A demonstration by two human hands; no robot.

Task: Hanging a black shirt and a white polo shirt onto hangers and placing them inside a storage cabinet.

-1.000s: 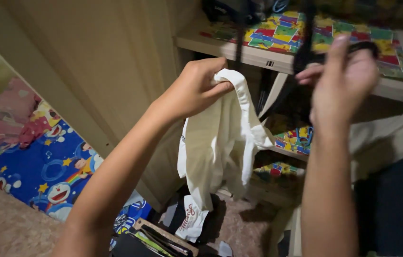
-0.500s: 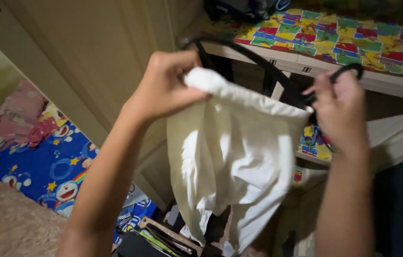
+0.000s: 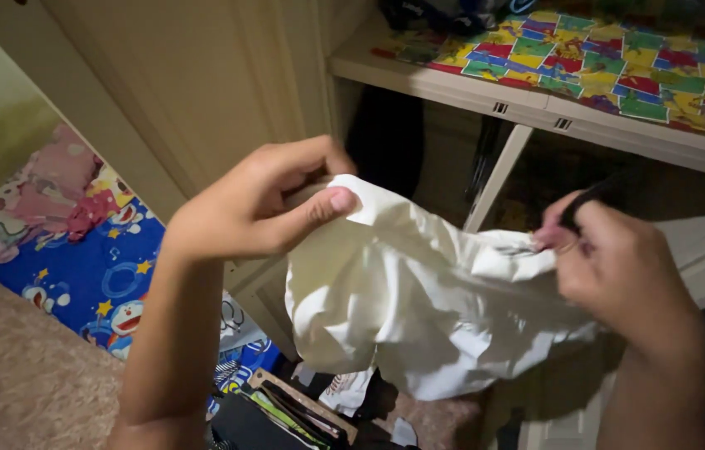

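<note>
Your left hand [image 3: 257,204] pinches one edge of the cream cloth garment [image 3: 419,308]; your right hand [image 3: 619,271] clamps the other. It hangs crumpled between them, before the wardrobe shelf [image 3: 469,83].

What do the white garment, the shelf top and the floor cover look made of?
Garment, gripped by the left hand and right hand: soft matte woven or knit cloth, likely cotton; it creases and drapes. Shelf: pale smooth board, probably laminate, under a glossy patterned liner, paper or plastic. Floor cover: printed cartoon fabric or vinyl; cannot tell which.
</note>
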